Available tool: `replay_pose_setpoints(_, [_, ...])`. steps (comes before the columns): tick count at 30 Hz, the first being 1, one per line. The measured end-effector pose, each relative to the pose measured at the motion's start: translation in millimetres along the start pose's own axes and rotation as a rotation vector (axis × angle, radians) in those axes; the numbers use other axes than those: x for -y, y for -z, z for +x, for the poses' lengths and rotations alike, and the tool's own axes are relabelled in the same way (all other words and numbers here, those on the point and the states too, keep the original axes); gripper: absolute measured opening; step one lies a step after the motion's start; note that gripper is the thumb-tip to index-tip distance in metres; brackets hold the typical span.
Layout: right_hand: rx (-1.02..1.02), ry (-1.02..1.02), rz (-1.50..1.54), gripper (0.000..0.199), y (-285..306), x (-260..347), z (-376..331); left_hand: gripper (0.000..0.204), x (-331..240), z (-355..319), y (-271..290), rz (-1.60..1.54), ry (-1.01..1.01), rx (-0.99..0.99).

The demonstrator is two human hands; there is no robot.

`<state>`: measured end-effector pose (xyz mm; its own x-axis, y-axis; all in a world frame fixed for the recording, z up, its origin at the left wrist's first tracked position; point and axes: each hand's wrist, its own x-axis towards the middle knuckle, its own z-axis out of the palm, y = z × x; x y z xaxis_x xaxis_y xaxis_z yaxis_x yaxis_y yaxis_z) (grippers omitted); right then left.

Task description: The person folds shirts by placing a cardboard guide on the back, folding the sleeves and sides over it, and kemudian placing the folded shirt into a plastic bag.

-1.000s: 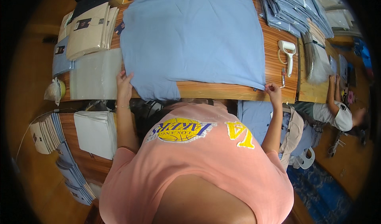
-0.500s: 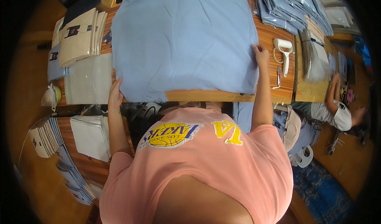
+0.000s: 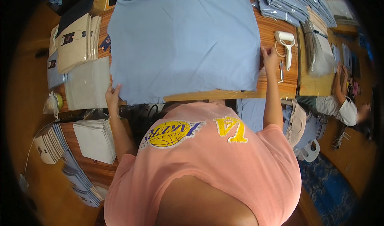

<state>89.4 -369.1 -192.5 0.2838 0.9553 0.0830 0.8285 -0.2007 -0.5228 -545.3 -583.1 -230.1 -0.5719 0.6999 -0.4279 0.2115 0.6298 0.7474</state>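
A light blue shirt (image 3: 184, 46) lies spread over the wooden table (image 3: 276, 90), its top end running past the upper edge of the view. At its lower left corner, my left hand (image 3: 113, 99) pinches the cloth's edge. My right hand (image 3: 270, 59) is just beside the right edge, its fingertips a little apart and nothing visible in them. Close to that hand, on the table, are a white lint roller (image 3: 285, 46) and a small metal tool with a bent end (image 3: 281, 72).
Bagged beige garments (image 3: 76, 46) and clear plastic bags (image 3: 88, 82) lie at left. Bagged blue garments (image 3: 276, 4) are piled at the far right. Below left, white sheets (image 3: 96, 140) sit on a lower surface. Another person (image 3: 346, 110) works at far right.
My right hand has come off the shirt's right edge and moved slightly right. The left hand has shifted a little left and downward, its fingers drawn in at the corner.
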Motion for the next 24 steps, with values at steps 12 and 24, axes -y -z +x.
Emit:
replay_pose_setpoints(12, [0.422, -0.203, 0.257, 0.019, 48, -32, -116, 0.024, -52, -15, 16, -0.104, 0.232, 0.348])
replay_pose_setpoints(24, [0.695, -0.065, 0.012, 0.022, 80, -54, -111, 0.029, -18, -19, 33, 0.18, -0.056, 0.161])
